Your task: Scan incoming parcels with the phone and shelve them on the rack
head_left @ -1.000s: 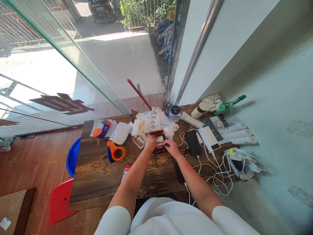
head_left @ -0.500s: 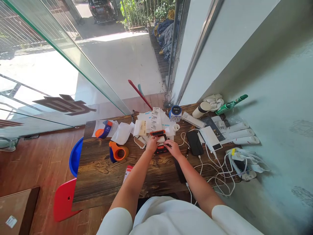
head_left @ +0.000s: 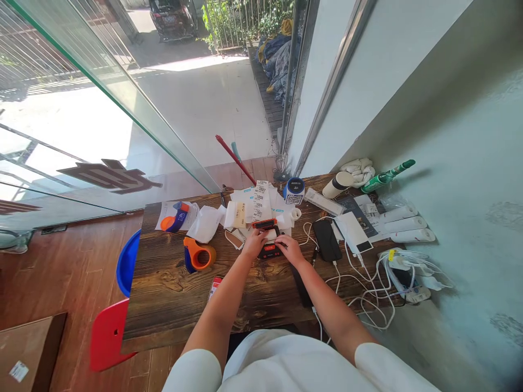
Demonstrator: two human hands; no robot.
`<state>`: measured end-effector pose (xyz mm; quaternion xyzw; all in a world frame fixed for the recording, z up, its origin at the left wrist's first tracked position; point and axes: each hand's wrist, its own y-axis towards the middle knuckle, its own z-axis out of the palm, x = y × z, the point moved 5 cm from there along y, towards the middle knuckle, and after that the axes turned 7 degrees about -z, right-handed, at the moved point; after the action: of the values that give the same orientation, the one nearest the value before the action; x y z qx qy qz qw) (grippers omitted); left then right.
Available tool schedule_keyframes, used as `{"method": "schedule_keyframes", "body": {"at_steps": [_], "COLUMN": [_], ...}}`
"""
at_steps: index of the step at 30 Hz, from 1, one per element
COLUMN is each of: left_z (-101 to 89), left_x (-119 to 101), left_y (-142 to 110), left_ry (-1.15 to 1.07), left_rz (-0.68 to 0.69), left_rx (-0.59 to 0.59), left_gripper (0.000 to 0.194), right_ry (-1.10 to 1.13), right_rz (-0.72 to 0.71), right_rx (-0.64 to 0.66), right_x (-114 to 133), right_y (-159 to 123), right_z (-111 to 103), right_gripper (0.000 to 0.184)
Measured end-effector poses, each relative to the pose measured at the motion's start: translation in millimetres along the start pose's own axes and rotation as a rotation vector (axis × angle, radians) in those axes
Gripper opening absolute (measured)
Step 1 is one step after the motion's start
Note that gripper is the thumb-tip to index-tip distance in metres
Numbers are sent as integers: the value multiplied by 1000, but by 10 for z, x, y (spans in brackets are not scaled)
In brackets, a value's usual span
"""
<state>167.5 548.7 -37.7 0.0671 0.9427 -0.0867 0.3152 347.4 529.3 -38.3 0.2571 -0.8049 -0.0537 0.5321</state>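
A small black and orange label printer sits on the wooden table in front of me, its lid raised. A white paper roll lies inside it. My left hand holds the printer's left side, fingers reaching to the roll. My right hand is at its right edge with the fingers drawn together on the rim; the fingertips are too small to make out fully. Behind the lid lies a strip of printed number labels on top of loose papers.
Left on the table are an orange tape dispenser, a blue-orange one and a phone. To the right lie a black power bank, a white box and tangled white cables. A blue round container stands behind.
The view has shifted slightly. More of the printer's orange front shows between my hands, and the white paper there covers less of it. Both hands stay at the printer.
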Motion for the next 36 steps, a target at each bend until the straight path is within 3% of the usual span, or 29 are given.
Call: {"method": "schedule_keyframes", "body": {"at_steps": [7,14,18,25,30,36], "left_z": [1,10,-109,-341,-212,5], "left_x": [-8,-72,-193,-310,-243,-121], "left_y": [-18,-72,-139,-165,-370,-665], "left_ry": [1,76,143,223,232,208], "left_rz": [-73,-75,23,52,130,135], "left_rx": [-55,-99,-103,-235,-139,-104], "left_gripper": [41,34,29,54,43,53], "right_ry": [-45,-125,-150,-185,-281,-342], "right_rz": [-31,-34,-48,-49,-1,-16], "right_rx": [34,48,48,22,-50,-10], "right_x": [37,23,41,83,135,216], "right_y": [40,31,17,-6,-64,-138], "right_z": [10,53,50,60,37,103], "right_gripper": [20,18,17,17,19,40]}}
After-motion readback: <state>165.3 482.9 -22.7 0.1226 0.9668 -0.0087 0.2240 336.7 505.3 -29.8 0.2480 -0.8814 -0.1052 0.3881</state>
